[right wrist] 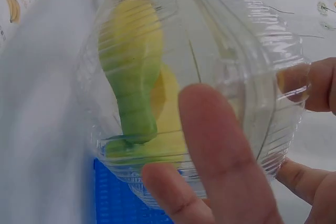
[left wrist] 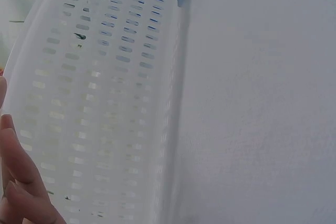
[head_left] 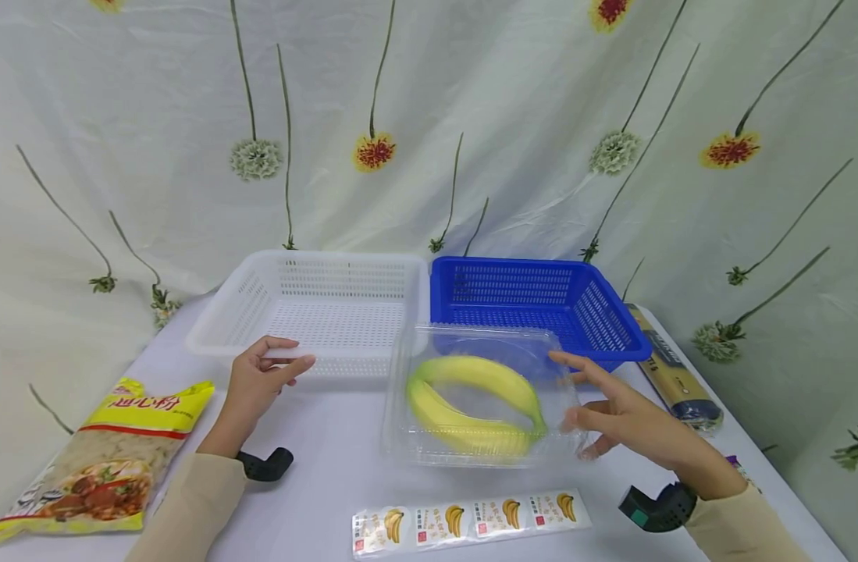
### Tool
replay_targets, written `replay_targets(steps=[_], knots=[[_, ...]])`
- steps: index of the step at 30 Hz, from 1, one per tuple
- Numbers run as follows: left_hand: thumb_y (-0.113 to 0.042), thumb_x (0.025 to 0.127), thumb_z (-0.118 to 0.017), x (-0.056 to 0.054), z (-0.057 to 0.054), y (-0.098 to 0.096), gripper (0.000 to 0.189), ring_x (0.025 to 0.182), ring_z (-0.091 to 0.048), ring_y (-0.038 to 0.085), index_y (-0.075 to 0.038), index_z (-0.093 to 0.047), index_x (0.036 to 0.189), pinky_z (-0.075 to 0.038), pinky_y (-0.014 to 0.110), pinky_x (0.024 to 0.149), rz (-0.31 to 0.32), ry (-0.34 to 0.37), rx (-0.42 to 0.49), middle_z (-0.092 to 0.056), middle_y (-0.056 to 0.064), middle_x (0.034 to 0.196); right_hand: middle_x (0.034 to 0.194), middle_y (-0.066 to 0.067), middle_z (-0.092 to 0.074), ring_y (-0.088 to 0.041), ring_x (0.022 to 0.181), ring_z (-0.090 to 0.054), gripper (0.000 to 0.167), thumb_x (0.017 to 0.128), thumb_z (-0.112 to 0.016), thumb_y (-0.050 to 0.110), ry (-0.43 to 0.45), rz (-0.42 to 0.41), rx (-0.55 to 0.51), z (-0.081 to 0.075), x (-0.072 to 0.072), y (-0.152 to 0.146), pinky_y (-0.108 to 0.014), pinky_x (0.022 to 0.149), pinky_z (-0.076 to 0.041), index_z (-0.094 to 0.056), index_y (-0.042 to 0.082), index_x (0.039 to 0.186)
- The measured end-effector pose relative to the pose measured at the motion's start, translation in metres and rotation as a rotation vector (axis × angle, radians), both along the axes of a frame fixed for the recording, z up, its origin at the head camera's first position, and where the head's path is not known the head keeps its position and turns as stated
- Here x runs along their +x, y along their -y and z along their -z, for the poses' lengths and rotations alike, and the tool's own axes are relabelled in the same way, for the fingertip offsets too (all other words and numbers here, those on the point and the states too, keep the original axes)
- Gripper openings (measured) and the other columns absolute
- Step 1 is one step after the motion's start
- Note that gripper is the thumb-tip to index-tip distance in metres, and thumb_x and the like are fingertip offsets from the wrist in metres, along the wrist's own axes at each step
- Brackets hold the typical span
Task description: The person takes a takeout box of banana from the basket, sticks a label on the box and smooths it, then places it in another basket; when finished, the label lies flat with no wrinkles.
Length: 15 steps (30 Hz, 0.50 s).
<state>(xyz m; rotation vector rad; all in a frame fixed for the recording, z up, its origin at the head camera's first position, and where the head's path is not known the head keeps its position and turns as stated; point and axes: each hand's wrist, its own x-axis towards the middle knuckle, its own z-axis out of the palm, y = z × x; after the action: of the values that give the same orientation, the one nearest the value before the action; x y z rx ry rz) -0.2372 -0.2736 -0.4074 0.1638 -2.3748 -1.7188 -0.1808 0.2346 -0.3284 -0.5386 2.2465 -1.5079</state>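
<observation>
My left hand (head_left: 260, 382) is at the front rim of a white plastic basket (head_left: 309, 363), the rim running between thumb and fingers. In the left wrist view, its fingers (left wrist: 21, 166) show at the edge beside the slotted wall. My right hand (head_left: 625, 414) grips the right side of a clear plastic clamshell box (head_left: 471, 453). Two yellow bananas (head_left: 471, 425) with green ends show through it, and the lid looks closed. In the right wrist view, fingers (right wrist: 220, 145) lie along the box wall. Whether the box touches the table is hard to tell.
A blue basket (head_left: 541, 269) stands behind the box, right of the white one. In front lies a strip of banana stickers (head_left: 471, 523). A yellow-topped bag of pasta (head_left: 112, 453) lies at left; a long brown-and-blue packet (head_left: 674, 375) lies at right. Patterned cloth hangs behind.
</observation>
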Motion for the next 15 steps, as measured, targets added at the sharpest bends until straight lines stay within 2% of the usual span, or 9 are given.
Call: replay_targets(steps=[6, 15], knots=[[-0.033, 0.095, -0.087, 0.001, 0.0, 0.0, 0.056, 0.073, -0.069, 0.011, -0.001, -0.062, 0.133, -0.048, 0.022, 0.062, 0.004, 0.004, 0.001, -0.073, -0.02, 0.084, 0.162, -0.042, -0.018, -0.035, 0.112, -0.07, 0.084, 0.109, -0.067, 0.019, 0.058, -0.035, -0.017, 0.014, 0.003, 0.003, -0.05, 0.073, -0.065, -0.013, 0.012, 0.173], [-0.032, 0.095, -0.087, 0.001, 0.0, 0.001, 0.045, 0.074, -0.071, 0.016, -0.008, -0.065, 0.125, -0.048, 0.022, 0.061, 0.003, -0.006, 0.015, -0.073, -0.02, 0.084, 0.163, -0.043, -0.018, -0.038, 0.117, -0.068, 0.085, 0.109, -0.068, 0.018, 0.127, -0.079, -0.048, 0.032, 0.003, 0.005, -0.051, 0.074, -0.065, -0.013, 0.012, 0.173]])
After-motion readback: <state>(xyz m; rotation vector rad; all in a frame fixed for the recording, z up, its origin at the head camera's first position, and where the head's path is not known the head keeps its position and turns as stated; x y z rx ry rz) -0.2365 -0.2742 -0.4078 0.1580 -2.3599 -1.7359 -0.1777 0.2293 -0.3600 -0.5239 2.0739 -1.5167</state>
